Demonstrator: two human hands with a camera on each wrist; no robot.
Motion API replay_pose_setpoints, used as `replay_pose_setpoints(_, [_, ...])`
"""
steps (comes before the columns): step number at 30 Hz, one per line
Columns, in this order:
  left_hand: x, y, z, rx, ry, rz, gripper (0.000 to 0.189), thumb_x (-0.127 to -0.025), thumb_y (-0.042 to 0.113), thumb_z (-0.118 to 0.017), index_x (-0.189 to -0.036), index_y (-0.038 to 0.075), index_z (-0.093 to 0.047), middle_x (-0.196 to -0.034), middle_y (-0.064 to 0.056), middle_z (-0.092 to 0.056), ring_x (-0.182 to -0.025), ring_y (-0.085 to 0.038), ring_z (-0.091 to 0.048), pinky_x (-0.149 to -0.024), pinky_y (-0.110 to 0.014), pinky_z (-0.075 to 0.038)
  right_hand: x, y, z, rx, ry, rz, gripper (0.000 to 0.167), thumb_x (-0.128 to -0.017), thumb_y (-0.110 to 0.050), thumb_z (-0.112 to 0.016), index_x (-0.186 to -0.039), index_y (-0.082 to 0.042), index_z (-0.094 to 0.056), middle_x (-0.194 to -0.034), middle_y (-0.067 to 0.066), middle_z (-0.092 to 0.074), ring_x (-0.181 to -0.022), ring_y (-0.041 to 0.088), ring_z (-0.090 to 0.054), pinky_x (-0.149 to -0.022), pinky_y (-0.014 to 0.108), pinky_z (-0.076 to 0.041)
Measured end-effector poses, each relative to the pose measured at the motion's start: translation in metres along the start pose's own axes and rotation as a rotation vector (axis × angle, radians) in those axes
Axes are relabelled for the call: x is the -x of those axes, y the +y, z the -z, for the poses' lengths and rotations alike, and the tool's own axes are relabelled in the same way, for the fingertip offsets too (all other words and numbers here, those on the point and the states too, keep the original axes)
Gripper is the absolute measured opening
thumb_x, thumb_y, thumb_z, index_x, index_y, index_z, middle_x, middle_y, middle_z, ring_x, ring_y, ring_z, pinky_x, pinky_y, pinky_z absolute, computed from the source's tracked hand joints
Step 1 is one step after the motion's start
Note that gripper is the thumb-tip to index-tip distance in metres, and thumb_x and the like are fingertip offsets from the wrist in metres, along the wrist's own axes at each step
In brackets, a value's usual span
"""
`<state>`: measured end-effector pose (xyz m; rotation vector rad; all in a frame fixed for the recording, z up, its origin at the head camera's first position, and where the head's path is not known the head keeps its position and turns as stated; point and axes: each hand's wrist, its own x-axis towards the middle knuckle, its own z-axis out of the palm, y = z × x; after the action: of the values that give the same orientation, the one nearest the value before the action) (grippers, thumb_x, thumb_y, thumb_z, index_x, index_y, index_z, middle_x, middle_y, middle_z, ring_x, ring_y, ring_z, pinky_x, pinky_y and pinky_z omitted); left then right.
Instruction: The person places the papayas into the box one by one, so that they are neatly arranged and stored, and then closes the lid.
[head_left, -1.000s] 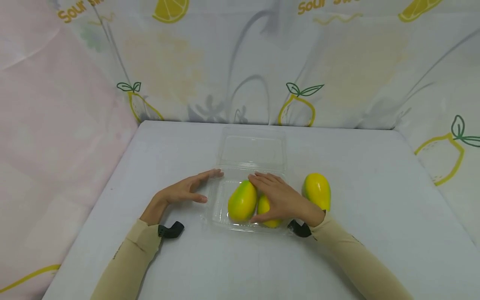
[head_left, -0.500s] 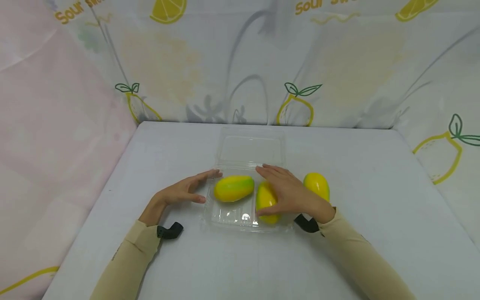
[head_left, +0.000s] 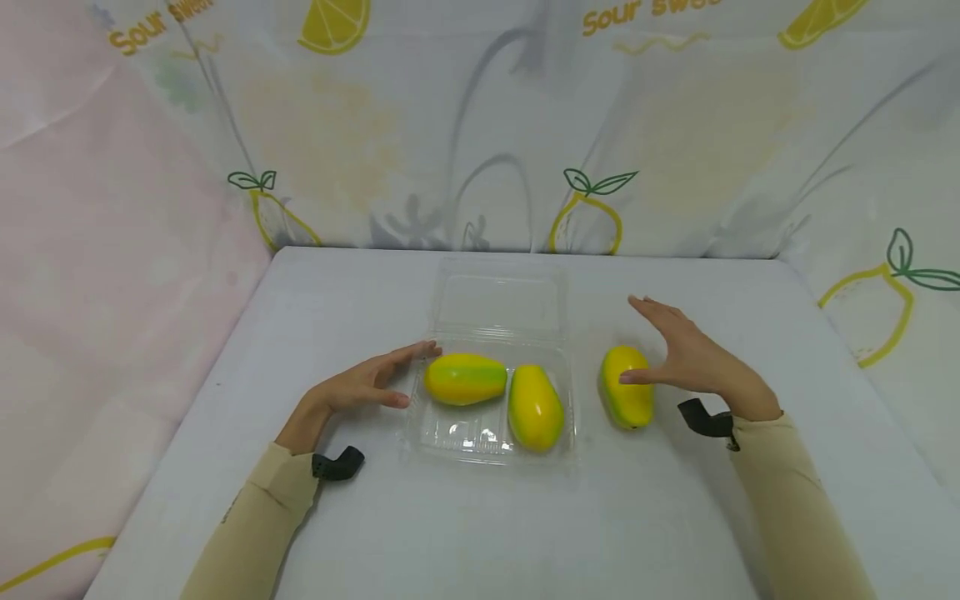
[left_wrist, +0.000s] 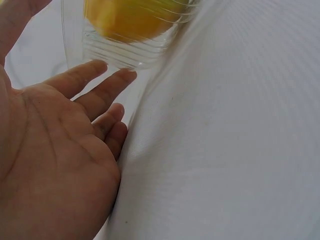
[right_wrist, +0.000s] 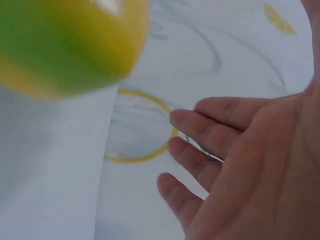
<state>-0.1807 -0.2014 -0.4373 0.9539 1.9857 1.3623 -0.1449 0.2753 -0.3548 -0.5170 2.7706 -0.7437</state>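
Note:
Two yellow-green mangoes lie in the clear plastic clamshell box (head_left: 450,433). The left mango (head_left: 465,379) lies crosswise at the back left; the right mango (head_left: 536,408) points front to back. My left hand (head_left: 367,382) is at the box's left side, fingers extended; in the left wrist view its fingertips meet the ribbed wall (left_wrist: 120,52). A third mango (head_left: 627,408) lies on the table right of the box. Over and beside it my right hand (head_left: 697,358) is spread with nothing in it, the thumb crossing in front of the mango in the head view.
The box's lid (head_left: 501,300) lies folded back behind it, flat on the white table (head_left: 480,533). Printed fabric (head_left: 480,125) hangs behind the table and at both sides. A black wrist mount (head_left: 705,419) projects from the right sleeve.
My right hand let go of the mango in the box's right half and moved right to the third mango. Earlier, the left mango turned from lengthwise to crosswise. My left hand stayed put.

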Motion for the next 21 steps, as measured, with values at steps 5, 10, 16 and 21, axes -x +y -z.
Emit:
replay_pose_setpoints(5, [0.0, 0.0, 0.001, -0.015, -0.002, 0.005, 0.082, -0.088, 0.011, -0.067, -0.157, 0.012, -0.021, -0.161, -0.011, -0.026, -0.152, -0.033, -0.01, -0.118, -0.063, -0.002, 0.003, 0.021, 0.006, -0.017, -0.14, -0.103, 0.112, -0.074, -0.048, -0.082, -0.153, 0.003, -0.022, -0.157, 0.031, -0.019, -0.142, 0.051, -0.018, -0.111, 0.069, -0.019])
replay_pose_setpoints(10, [0.001, 0.002, 0.002, -0.031, 0.001, 0.003, 0.083, -0.088, 0.011, -0.068, -0.157, 0.013, -0.022, -0.161, -0.01, -0.026, -0.152, -0.032, -0.01, -0.118, -0.062, -0.002, 0.001, 0.025, 0.004, -0.024, -0.184, -0.096, 0.105, -0.076, -0.05, -0.08, -0.151, 0.001, -0.029, -0.155, 0.028, -0.027, -0.141, 0.05, -0.025, -0.111, 0.067, -0.023])
replay_pose_setpoints(16, [0.0, 0.002, 0.002, -0.002, -0.008, -0.004, 0.083, -0.088, 0.009, -0.067, -0.157, 0.011, -0.02, -0.161, -0.01, -0.026, -0.152, -0.03, -0.008, -0.12, -0.054, -0.002, 0.0, 0.023, 0.003, -0.011, -0.207, -0.076, 0.094, -0.078, -0.052, -0.078, -0.147, -0.001, -0.04, -0.15, 0.023, -0.042, -0.139, 0.045, -0.034, -0.11, 0.063, -0.027])
replay_pose_setpoints(21, [-0.001, -0.001, 0.002, 0.004, -0.006, 0.002, 0.084, -0.088, 0.011, -0.067, -0.157, 0.01, -0.02, -0.161, -0.01, -0.026, -0.152, -0.03, -0.007, -0.12, -0.058, -0.001, -0.003, 0.023, 0.0, 0.001, -0.202, -0.05, 0.08, -0.08, -0.053, -0.075, -0.14, -0.007, -0.05, -0.142, 0.019, -0.053, -0.135, 0.042, -0.042, -0.108, 0.063, -0.031])
